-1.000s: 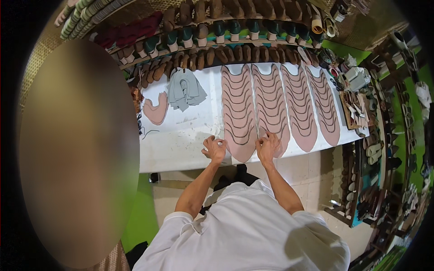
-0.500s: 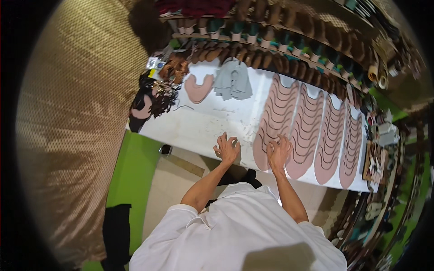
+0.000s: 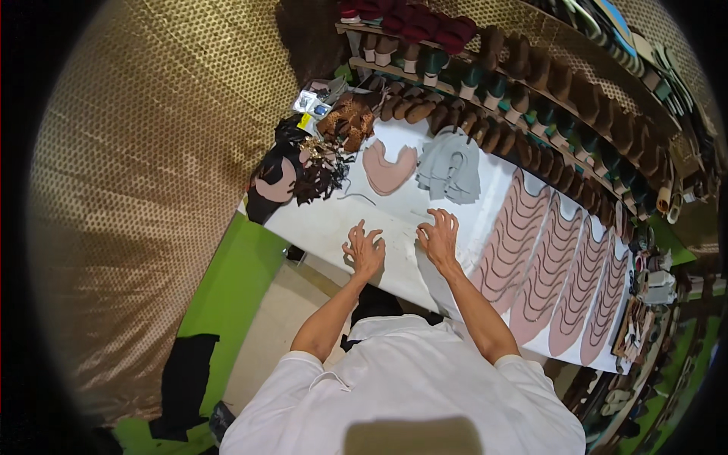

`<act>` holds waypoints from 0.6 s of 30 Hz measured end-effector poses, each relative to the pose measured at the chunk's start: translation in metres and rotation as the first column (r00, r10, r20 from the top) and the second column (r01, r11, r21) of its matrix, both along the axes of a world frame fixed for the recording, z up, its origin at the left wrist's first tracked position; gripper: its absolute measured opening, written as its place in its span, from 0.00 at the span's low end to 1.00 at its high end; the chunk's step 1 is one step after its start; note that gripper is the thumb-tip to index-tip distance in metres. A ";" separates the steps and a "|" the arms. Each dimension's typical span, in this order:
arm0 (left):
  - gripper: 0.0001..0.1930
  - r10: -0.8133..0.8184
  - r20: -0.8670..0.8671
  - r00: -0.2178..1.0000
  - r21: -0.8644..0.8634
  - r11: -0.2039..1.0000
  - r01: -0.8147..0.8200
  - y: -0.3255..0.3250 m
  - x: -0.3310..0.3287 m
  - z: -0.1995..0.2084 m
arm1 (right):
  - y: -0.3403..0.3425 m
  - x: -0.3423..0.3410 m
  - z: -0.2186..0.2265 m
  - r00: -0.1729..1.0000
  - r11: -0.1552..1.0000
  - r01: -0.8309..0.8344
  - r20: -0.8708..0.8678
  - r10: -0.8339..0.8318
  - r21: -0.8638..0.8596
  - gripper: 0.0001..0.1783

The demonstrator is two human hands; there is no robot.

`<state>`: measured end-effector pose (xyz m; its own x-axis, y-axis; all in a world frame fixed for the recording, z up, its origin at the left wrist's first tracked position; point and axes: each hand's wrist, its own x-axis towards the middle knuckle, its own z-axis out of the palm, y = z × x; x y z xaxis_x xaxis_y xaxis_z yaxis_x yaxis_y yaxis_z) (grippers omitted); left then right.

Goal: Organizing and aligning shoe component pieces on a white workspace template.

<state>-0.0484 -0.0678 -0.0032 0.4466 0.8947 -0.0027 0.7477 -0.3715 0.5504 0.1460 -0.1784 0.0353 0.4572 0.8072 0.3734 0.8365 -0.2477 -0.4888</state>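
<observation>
My left hand (image 3: 366,249) hovers at the front edge of the white tabletop (image 3: 322,227), fingers apart and empty. Also empty, my right hand (image 3: 440,236) is over the table in front of a pile of grey cut pieces (image 3: 449,168), with its fingers spread and slightly bent. Left of that pile lies a small stack of pink U-shaped pieces (image 3: 390,180). To the right, pink U-shaped pieces overlap in several long rows (image 3: 504,246), their curved edges showing as dark lines. A thin dark strip (image 3: 356,197) lies beyond my left hand.
Dark scraps (image 3: 318,178) and brown patterned pieces (image 3: 347,123) are heaped at the table's far left. Shelves of shoes (image 3: 523,102) line the back. A box of small items (image 3: 633,326) stands at the right end. A woven gold sheet (image 3: 152,189) hangs at left.
The view has turned, so the table sits farther right in the picture. My right hand has left the nearest pink row and moved left, toward the grey pile. Both hands remain empty.
</observation>
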 end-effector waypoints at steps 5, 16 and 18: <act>0.14 -0.175 0.038 0.984 0.085 0.982 0.172 0.065 0.011 -0.001 | 0.090 0.002 -0.015 1.000 0.998 -0.018 0.014 0.019 -0.065 0.05; 0.16 -0.470 -0.082 0.879 0.034 0.880 0.474 0.173 0.033 0.002 | 0.195 0.015 -0.030 0.996 0.965 -0.079 0.019 0.087 -0.249 0.06; 0.17 -0.498 -0.086 0.863 0.014 0.866 0.500 0.180 0.036 0.002 | 0.201 0.019 -0.026 0.996 0.944 -0.069 0.026 0.082 -0.323 0.08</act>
